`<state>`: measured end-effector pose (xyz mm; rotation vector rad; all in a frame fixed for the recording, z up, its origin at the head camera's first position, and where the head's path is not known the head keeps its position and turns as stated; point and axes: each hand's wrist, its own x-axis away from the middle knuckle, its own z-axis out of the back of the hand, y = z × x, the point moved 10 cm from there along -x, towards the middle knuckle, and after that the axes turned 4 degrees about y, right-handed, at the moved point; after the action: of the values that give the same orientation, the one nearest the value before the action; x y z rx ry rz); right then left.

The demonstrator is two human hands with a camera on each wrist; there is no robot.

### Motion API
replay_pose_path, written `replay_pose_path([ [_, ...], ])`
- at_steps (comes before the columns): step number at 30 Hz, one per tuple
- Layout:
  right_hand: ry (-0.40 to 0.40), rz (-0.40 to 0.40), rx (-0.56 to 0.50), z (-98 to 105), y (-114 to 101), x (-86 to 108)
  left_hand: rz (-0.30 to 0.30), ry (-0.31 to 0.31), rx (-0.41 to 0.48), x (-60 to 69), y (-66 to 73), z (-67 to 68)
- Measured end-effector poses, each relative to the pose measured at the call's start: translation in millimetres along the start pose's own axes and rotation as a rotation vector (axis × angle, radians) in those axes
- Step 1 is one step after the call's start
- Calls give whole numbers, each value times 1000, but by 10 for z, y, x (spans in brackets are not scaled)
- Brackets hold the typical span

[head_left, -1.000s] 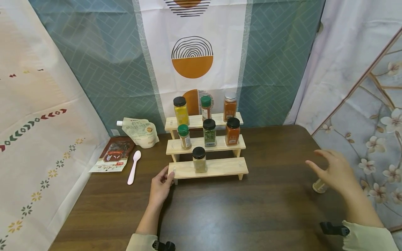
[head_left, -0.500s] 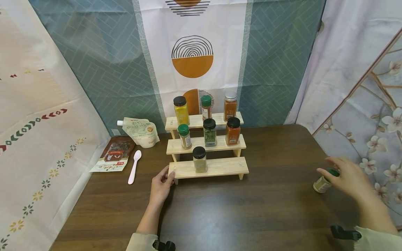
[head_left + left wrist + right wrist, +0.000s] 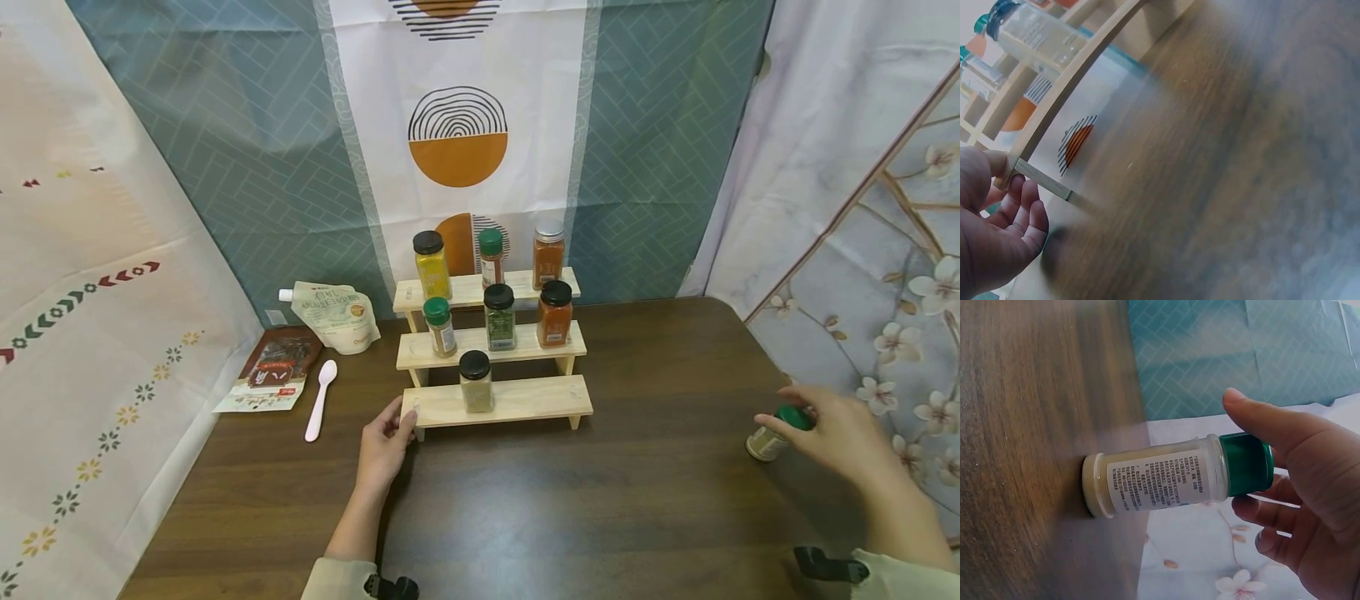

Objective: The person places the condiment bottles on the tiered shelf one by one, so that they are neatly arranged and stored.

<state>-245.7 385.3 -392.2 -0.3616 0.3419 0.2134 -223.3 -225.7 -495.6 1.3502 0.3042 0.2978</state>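
My left hand (image 3: 384,450) pinches the left end of the lowest tier of a three-tier wooden rack (image 3: 540,400), thumb on top and fingers beneath in the left wrist view. My right hand (image 3: 843,433) is around the green cap of a spice jar (image 3: 767,444) standing at the table's right side. In the right wrist view this spice jar (image 3: 1160,478) holds pale powder; the thumb stretches past the cap on one side, the fingers bend along the other. A black-capped jar (image 3: 476,385) stands on the lowest tier.
Several jars stand on the upper tiers, among them a green-capped one (image 3: 439,327) and a yellow one (image 3: 432,267). At left lie a pink spoon (image 3: 319,402), a red-brown packet (image 3: 273,367) and a spouted pouch (image 3: 335,317). Cloth hangings border the table (image 3: 600,517).
My right hand has moved right and down onto the cap of the green-capped spice jar, now more in sight. The left hand and the rack have stayed put.
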Motion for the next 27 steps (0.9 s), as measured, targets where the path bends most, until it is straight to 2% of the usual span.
replay_pose_path([
  [3, 13, 14, 10, 5, -24, 7, 3, -10, -7, 43, 100, 0],
  [7, 76, 85, 13, 35, -102, 1, -17, -18, -9, 128, 300, 9],
  [10, 109, 130, 4, 29, -168, -21, -29, -21, -12, 165, 376, 14],
  [18, 177, 217, -47, -43, -453, -133, -27, -21, -19, 164, 359, 13],
  [27, 195, 332, -123, -192, -974, -368, -24, -13, -15, 152, 344, 23],
])
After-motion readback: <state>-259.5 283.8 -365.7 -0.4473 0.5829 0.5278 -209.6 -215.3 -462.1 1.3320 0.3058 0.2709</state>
